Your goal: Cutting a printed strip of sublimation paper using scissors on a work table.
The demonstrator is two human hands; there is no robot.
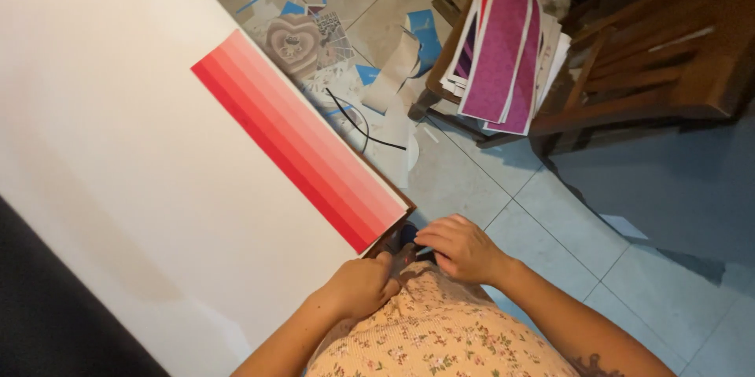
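Note:
My left hand [360, 286] is closed into a fist at the near corner of a large white board [118, 157], just under the end of a long sheet striped in shades of red [295, 137]. My right hand [460, 250] is curled beside it, fingertips pinching something small and dark between the two hands; I cannot tell what it is. Both hands rest against my floral-print top [440, 338].
Paper scraps, a heart-print cutout [292, 40] and a black cable [358, 121] litter the tiled floor [550, 220] beyond the board. A wooden chair [653, 70] at upper right carries a stack of magenta patterned sheets [503, 47].

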